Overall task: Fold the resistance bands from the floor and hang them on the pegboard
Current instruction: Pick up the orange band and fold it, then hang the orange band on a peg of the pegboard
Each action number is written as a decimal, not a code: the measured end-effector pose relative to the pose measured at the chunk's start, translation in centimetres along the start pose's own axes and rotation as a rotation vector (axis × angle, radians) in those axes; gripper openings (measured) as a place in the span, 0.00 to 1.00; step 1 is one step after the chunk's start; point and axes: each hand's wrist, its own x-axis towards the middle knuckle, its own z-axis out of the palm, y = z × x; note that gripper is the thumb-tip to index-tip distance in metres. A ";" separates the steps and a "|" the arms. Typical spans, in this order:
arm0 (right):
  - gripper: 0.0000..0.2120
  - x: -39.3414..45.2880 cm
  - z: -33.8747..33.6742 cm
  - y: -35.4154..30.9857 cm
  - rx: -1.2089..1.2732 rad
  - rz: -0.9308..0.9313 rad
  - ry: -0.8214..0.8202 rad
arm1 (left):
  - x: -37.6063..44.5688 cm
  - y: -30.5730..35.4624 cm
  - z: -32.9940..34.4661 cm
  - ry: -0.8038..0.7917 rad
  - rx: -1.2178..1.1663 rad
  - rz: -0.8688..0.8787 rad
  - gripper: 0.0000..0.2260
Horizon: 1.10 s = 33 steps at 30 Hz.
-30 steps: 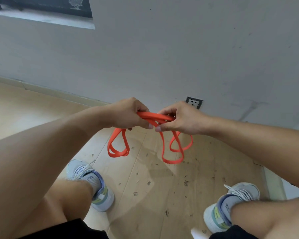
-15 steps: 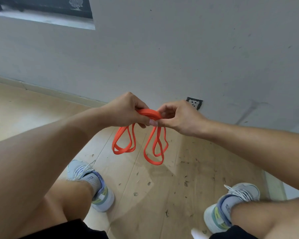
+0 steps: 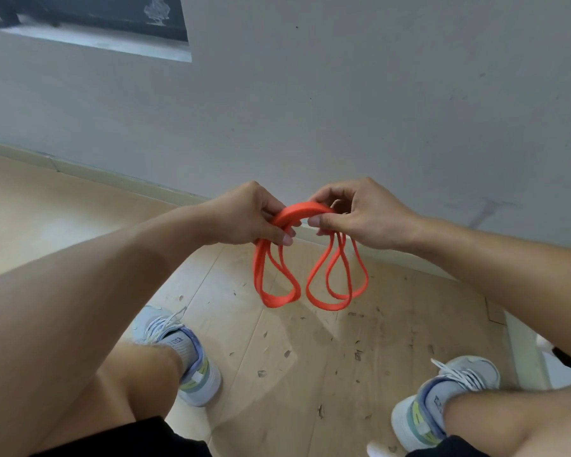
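Note:
An orange resistance band (image 3: pixel 300 211) is folded into several loops and held in the air in front of a grey wall. My left hand (image 3: pixel 248 216) grips its left end, with one bunch of loops hanging below. My right hand (image 3: pixel 360 216) pinches the right end, and a second bunch of loops hangs under it. A short arched stretch of band bridges the two hands. No pegboard is in view.
A grey wall (image 3: pixel 343 110) rises straight ahead, with a pale baseboard (image 3: pixel 96 173) at its foot. The wooden floor (image 3: pixel 294 357) below is speckled with debris. My two feet in light sneakers (image 3: pixel 185 354) stand on it. A dark opening (image 3: pixel 89 14) sits at the upper left.
The hands have moved slightly apart, so the band arches between them. The hanging loops have separated into two bunches and swung right.

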 end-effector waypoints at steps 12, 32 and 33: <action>0.06 0.1 -1.1 0.8 0.103 0.106 -0.025 | -0.3 0.8 -0.3 0.066 -0.205 0.082 0.09; 0.13 -4.6 -7.3 -6.6 0.159 0.073 0.273 | -3.1 9.2 0.7 0.435 -0.361 0.325 0.09; 0.12 -5.1 -7.7 -7.0 0.156 0.064 0.294 | -3.4 9.8 0.7 0.453 -0.332 0.343 0.09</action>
